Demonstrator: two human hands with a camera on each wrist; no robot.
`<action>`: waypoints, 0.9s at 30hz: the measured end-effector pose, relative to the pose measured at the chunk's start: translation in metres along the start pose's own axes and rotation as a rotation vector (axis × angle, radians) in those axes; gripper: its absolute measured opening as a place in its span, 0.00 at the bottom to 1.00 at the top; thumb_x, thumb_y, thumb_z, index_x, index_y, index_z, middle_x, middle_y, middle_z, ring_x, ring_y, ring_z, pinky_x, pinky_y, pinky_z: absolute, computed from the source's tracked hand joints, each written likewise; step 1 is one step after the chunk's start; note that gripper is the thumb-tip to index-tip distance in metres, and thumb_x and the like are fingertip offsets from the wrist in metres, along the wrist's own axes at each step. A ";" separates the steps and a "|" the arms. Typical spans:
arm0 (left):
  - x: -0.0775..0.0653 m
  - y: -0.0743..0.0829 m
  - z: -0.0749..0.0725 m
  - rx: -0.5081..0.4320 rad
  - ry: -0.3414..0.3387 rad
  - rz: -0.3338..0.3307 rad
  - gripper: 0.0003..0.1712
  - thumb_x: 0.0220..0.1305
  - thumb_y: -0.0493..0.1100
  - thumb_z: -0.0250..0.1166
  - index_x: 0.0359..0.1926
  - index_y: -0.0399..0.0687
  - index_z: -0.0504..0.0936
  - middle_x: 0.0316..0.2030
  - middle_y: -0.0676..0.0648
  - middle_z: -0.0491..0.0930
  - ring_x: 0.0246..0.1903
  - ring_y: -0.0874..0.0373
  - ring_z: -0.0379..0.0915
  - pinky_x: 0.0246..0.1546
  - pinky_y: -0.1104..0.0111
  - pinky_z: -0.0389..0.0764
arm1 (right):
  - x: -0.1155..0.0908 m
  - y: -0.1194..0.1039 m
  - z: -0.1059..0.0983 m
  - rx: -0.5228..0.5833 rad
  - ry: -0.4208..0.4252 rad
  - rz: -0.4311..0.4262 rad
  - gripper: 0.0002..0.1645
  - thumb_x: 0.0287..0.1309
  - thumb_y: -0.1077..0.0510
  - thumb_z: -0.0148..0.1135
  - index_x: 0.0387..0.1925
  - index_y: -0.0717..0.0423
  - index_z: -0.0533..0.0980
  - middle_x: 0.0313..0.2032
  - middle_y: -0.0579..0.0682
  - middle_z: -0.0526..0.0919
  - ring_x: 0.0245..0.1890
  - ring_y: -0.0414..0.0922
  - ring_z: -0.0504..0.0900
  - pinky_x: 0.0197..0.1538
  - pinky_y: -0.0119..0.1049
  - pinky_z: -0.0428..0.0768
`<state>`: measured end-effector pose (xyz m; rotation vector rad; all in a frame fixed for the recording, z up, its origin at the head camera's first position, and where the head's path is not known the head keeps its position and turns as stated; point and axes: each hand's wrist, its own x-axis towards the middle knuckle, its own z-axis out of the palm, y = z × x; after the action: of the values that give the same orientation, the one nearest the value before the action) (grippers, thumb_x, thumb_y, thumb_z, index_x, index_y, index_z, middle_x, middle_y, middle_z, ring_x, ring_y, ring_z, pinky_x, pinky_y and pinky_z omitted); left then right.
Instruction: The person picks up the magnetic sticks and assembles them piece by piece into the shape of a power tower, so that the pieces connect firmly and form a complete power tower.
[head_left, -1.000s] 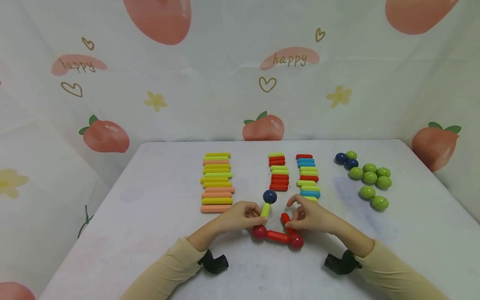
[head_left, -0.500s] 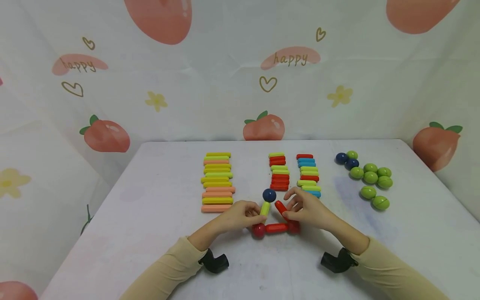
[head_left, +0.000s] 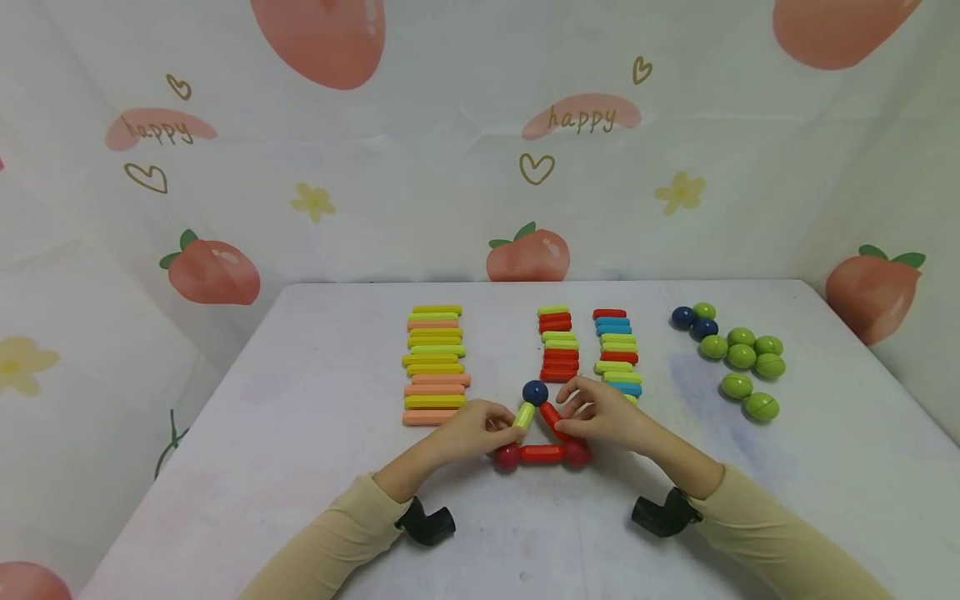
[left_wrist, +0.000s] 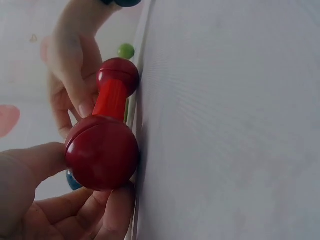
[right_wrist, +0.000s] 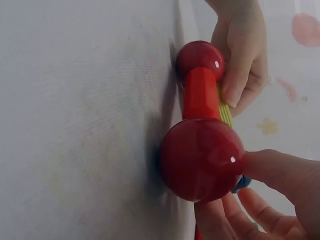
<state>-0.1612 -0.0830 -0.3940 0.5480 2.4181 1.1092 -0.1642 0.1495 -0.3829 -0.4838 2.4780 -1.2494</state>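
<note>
Three rods and three balls form a triangle on the table. At the far corner sits a dark blue ball [head_left: 535,392]. A yellow-green rod [head_left: 525,414] runs from it to the left dark red ball [head_left: 507,457]; a red rod [head_left: 551,419] leads to the right dark red ball [head_left: 577,454]. Between these two balls lies another red rod [head_left: 542,454]. My left hand [head_left: 477,430] pinches the yellow-green rod near its ball, and its thumb meets that ball [left_wrist: 102,153] in the left wrist view. My right hand [head_left: 606,418] pinches the slanting red rod, fingertips against its ball [right_wrist: 202,160].
Longer yellow, green and orange rods [head_left: 435,367] are lined up at the left. Two columns of short rods [head_left: 558,344] [head_left: 618,346] stand beyond the triangle. Green balls [head_left: 741,357] and dark blue balls [head_left: 703,329] lie at the right. A peach-printed cloth [head_left: 420,167] hangs behind.
The right hand has moved leftward with the slanting red rod, whose far end has swung to the dark blue ball. The bottom rod has levelled and the base has shifted left.
</note>
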 end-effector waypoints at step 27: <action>-0.018 -0.001 -0.017 0.019 -0.068 0.039 0.27 0.47 0.39 0.73 0.48 0.41 0.73 0.38 0.45 0.78 0.29 0.62 0.71 0.30 0.77 0.75 | 0.043 0.002 -0.019 -0.251 0.127 0.029 0.15 0.53 0.64 0.64 0.44 0.62 0.76 0.40 0.57 0.80 0.36 0.47 0.77 0.39 0.35 0.82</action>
<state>-0.1550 -0.1033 -0.3815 0.6322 2.3711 1.0665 -0.2112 0.1452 -0.3799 -0.4389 2.7552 -0.9907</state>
